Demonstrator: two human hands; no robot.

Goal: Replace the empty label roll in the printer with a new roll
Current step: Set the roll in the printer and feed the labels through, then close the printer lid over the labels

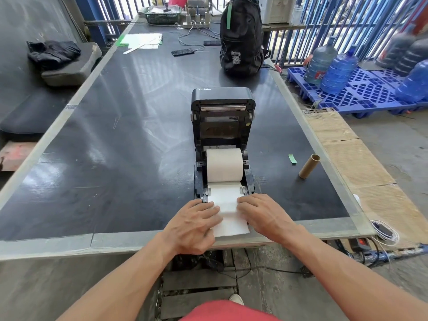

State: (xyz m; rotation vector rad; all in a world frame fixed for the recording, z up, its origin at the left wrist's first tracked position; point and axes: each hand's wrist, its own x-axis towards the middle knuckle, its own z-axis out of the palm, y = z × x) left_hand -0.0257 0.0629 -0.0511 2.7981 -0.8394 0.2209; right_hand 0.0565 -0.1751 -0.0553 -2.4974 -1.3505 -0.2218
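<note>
Hands at front of printer (222,126): left hand (194,225) and right hand (261,214), fingers flat and uncurled, press label strip (228,218) down. New roll (224,165) seated behind, inside printer. Advise keeping strip square before closing. Empty core (309,166) lies right of printer.

- one black plastic label printer (223,126)
- one fat beige label roll (224,165)
- one empty brown cardboard tube (309,166)
- one little green paper scrap (292,158)
- one black fabric backpack (240,38)
- three blue plastic water jugs (320,61), (339,70), (414,82) that I can count for sure, the dark ones behind are too blurry
- one blue plastic pallet (370,89)
- two bare hands: left hand (192,224), right hand (264,216)
</note>
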